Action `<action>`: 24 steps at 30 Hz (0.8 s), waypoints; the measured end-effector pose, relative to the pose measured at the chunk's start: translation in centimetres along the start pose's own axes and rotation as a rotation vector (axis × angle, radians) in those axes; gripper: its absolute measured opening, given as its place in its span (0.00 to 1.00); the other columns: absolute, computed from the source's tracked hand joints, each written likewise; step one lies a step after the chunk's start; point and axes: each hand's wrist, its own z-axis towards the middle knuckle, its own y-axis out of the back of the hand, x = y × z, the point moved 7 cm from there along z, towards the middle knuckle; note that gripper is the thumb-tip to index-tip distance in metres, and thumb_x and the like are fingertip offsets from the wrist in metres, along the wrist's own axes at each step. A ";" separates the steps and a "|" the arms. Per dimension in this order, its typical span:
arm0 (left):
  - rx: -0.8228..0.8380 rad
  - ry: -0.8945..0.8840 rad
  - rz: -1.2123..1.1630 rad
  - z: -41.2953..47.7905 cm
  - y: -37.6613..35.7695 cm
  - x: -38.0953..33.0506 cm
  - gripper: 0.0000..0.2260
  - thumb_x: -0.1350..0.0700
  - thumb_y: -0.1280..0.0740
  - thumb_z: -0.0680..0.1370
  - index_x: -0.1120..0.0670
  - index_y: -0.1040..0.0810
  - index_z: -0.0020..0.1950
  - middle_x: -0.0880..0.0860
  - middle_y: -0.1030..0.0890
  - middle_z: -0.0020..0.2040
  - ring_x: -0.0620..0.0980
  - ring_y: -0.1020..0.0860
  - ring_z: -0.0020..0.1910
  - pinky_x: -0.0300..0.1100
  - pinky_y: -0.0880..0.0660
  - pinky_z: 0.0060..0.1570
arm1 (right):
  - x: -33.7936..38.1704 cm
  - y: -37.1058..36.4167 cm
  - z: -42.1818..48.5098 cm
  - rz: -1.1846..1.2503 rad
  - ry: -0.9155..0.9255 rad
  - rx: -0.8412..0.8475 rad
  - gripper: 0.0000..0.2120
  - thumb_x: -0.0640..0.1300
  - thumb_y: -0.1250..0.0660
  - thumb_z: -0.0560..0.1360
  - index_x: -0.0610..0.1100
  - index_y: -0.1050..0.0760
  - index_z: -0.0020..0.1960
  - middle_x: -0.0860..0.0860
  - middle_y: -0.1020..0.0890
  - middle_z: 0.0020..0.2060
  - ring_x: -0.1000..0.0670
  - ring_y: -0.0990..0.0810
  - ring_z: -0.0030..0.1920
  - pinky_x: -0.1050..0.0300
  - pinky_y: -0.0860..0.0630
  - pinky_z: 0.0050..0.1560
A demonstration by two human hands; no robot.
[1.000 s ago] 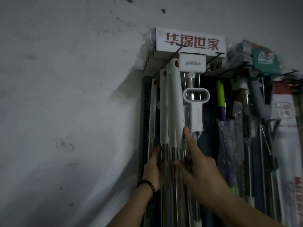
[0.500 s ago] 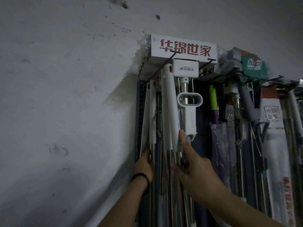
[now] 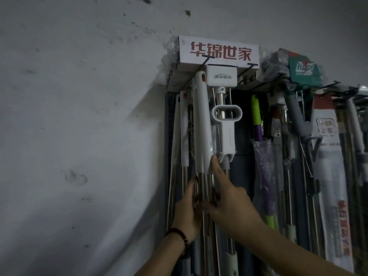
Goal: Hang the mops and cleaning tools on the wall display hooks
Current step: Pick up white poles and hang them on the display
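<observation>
- Head view: a rough, stained plaster wall (image 3: 79, 126) fills the left half; a dark rack of thin black wire hooks (image 3: 66, 59) juts out under a white sign (image 3: 219, 51) with red characters.
- The mop with the long white plastic grip (image 3: 202, 124), smooth and slightly flared, hangs from the front hook by its top, which has a small orange insert. Below the grip run shiny bare metal poles (image 3: 205, 188).
- Just right of it hangs a white squeeze mop (image 3: 227, 132) with a boxy head, an oval loop handle and a steel rod.
- Two slimmer white-gripped handles (image 3: 184, 128) hang behind and to the left, close to the wall.
- Further right: a green-and-purple pole (image 3: 256, 120) in a clear, crinkled plastic sleeve, grey-handled tools, and a long white printed package (image 3: 328, 166).
- The left hand (image 3: 188, 212), with a dark bead bracelet on the wrist, is curled around the metal poles below the white grips.
- The right hand (image 3: 233, 206) is not clenched: its forefinger points up and touches the lower edge of the long white grip, and the other fingers lie loosely against the poles.
- Against half a second ago, the left hand sits further right, on the poles of the front mop, beside the right hand; the forefinger is at the same spot.
</observation>
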 end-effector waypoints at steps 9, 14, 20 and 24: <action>-0.170 0.085 -0.040 3.4 3.1 1.4 0.41 0.26 0.28 0.67 0.49 0.22 0.72 0.57 0.18 0.66 0.56 0.19 0.65 0.54 0.24 0.68 | 0.6 -0.4 0.0 0.075 -0.028 -0.007 0.53 0.43 0.30 0.81 0.72 0.68 0.79 0.50 0.18 0.34 0.58 0.20 0.30 0.68 0.29 0.28; -0.177 0.112 -0.043 4.5 3.4 0.8 0.32 0.32 0.32 0.74 0.49 0.24 0.73 0.50 0.20 0.60 0.51 0.20 0.59 0.47 0.23 0.61 | 0.7 -0.1 -0.1 0.027 -0.022 -0.005 0.51 0.43 0.31 0.81 0.71 0.69 0.79 0.51 0.23 0.29 0.60 0.22 0.28 0.68 0.31 0.26; -0.149 0.007 0.439 3.8 3.8 0.1 0.27 0.41 0.33 0.81 0.43 0.33 0.79 0.47 0.23 0.65 0.46 0.20 0.59 0.46 0.23 0.62 | -0.3 -0.2 0.2 0.036 -0.035 -0.011 0.54 0.41 0.29 0.79 0.73 0.68 0.79 0.51 0.17 0.35 0.57 0.18 0.33 0.67 0.27 0.29; -0.248 -0.094 0.859 1.8 5.8 1.0 0.15 0.50 0.35 0.82 0.42 0.29 0.68 0.53 0.23 0.65 0.48 0.20 0.55 0.47 0.19 0.57 | -0.4 -0.3 0.3 0.028 -0.031 0.004 0.54 0.37 0.31 0.78 0.68 0.67 0.81 0.50 0.19 0.34 0.58 0.19 0.32 0.68 0.28 0.28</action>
